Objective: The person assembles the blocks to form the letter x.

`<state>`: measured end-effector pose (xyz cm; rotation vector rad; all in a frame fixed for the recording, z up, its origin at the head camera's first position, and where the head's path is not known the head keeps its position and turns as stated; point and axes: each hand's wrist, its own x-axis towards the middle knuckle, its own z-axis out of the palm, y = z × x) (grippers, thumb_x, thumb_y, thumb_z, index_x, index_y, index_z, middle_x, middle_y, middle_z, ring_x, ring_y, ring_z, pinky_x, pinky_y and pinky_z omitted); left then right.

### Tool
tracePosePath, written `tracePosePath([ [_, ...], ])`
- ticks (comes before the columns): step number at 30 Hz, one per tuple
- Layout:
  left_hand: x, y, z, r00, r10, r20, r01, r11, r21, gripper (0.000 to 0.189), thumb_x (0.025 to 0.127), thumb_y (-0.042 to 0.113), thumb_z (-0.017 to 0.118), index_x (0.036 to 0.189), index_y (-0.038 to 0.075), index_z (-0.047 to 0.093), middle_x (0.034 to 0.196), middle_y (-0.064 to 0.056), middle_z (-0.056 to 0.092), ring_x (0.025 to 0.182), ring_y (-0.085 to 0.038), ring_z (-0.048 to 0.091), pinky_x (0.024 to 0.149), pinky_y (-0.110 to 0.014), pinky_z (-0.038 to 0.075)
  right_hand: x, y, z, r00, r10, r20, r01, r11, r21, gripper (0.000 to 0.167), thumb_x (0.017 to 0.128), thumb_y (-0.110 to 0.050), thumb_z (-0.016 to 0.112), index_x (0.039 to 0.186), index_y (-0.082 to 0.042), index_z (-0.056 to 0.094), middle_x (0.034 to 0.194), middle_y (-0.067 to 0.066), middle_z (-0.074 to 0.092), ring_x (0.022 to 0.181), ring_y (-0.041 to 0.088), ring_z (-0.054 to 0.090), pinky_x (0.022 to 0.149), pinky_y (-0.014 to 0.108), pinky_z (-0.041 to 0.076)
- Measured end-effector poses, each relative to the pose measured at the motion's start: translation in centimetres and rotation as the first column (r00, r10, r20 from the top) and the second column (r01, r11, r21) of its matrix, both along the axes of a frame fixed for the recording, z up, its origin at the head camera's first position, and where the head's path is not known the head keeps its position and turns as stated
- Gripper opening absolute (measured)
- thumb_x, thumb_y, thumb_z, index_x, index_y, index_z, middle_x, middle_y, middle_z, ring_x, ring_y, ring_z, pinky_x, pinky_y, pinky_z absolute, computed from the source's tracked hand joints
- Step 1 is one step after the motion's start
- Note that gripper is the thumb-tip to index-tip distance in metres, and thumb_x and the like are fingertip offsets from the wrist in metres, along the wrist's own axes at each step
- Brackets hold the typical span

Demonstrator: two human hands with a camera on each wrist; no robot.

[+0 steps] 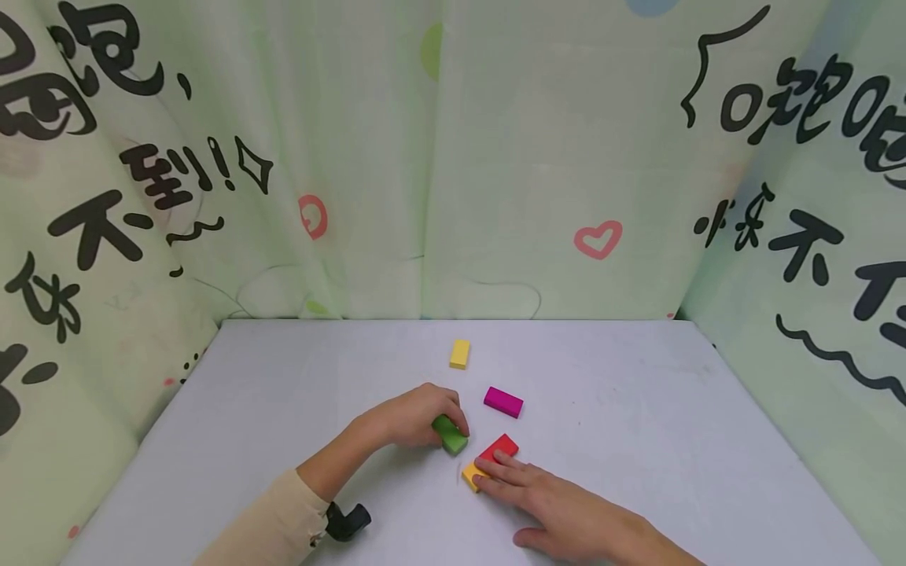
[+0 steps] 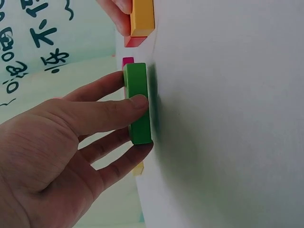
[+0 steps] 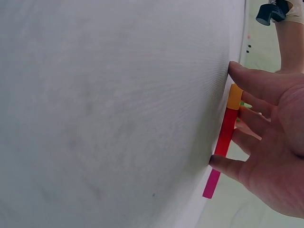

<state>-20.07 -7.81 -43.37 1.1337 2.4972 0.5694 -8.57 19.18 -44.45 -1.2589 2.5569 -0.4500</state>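
Note:
My left hand [image 1: 423, 417] pinches a green block [image 2: 138, 104] between thumb and fingers, close over the table, with its shadow beside it in the left wrist view. My right hand [image 1: 559, 507] lies with fingers spread and extended, fingertips on a red block [image 3: 225, 132] and an orange-yellow block [image 1: 470, 476]. These two sit end to end in a line, partly covered by the fingers in the head view. A magenta block [image 1: 503, 402] lies just beyond them. Farther back is a yellow block [image 1: 459, 354].
The white table [image 1: 609, 393] reaches back to a pale green curtain [image 1: 510, 157] with dark lettering and hearts, which also closes in both sides. A black wrist device [image 1: 347, 522] is strapped at the left sleeve [image 1: 272, 519].

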Motion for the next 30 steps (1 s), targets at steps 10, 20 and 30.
tracePosePath([
  [10, 0.41, 0.33, 0.06, 1.000, -0.012, 0.014, 0.012, 1.000, -0.005, 0.027, 0.088, 0.006, 0.083, 0.111, 0.019, 0.082, 0.106, 0.008, 0.070, 0.100, -0.004, 0.060, 0.090, -0.017, 0.052, 0.02, 0.03, -0.11, 1.000, 0.005, -0.003, -0.005, 1.000, -0.004, 0.080, 0.094, -0.018, 0.076, 0.163, -0.021, 0.036, 0.171, -0.003, 0.031, 0.157, 0.029, 0.033, 0.119, 0.047, 0.041],
  [20, 0.74, 0.58, -0.30, 1.000, -0.021, 0.010, 0.021, 1.000, -0.001, 0.027, 0.088, 0.007, 0.083, 0.111, 0.019, 0.082, 0.106, 0.009, 0.070, 0.098, -0.003, 0.060, 0.088, -0.016, 0.052, -0.02, 0.05, -0.05, 1.000, -0.008, 0.007, 0.008, 1.000, 0.007, 0.080, 0.094, -0.019, 0.075, 0.164, -0.023, 0.036, 0.172, -0.004, 0.030, 0.157, 0.027, 0.033, 0.119, 0.047, 0.041],
  [30, 0.87, 0.80, -0.34, 1.000, -0.025, 0.002, 0.025, 1.000, -0.015, 0.026, 0.087, 0.008, 0.084, 0.111, 0.020, 0.082, 0.106, 0.010, 0.071, 0.099, -0.002, 0.059, 0.088, -0.015, 0.051, 0.02, 0.16, -0.24, 0.999, 0.016, -0.043, -0.017, 1.000, -0.022, 0.081, 0.093, -0.018, 0.077, 0.163, -0.021, 0.037, 0.171, -0.001, 0.032, 0.156, 0.030, 0.035, 0.117, 0.046, 0.043],
])
